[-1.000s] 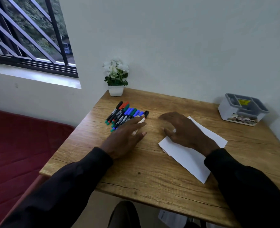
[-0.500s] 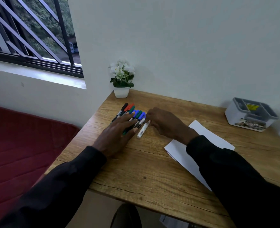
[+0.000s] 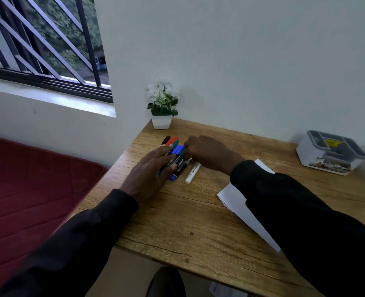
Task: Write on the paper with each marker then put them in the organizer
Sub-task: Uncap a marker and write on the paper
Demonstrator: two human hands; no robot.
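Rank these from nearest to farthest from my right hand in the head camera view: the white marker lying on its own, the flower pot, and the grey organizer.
From the right hand:
1. White marker, just below the hand, beside the marker pile.
2. Flower pot, at the table's back left corner, against the wall.
3. Grey organizer, at the far right edge of the table.

Matt grained wood table [image 3: 198, 221], glossy plastic markers [image 3: 177, 150], smooth white paper [image 3: 233, 198], plastic organizer [image 3: 312, 155].
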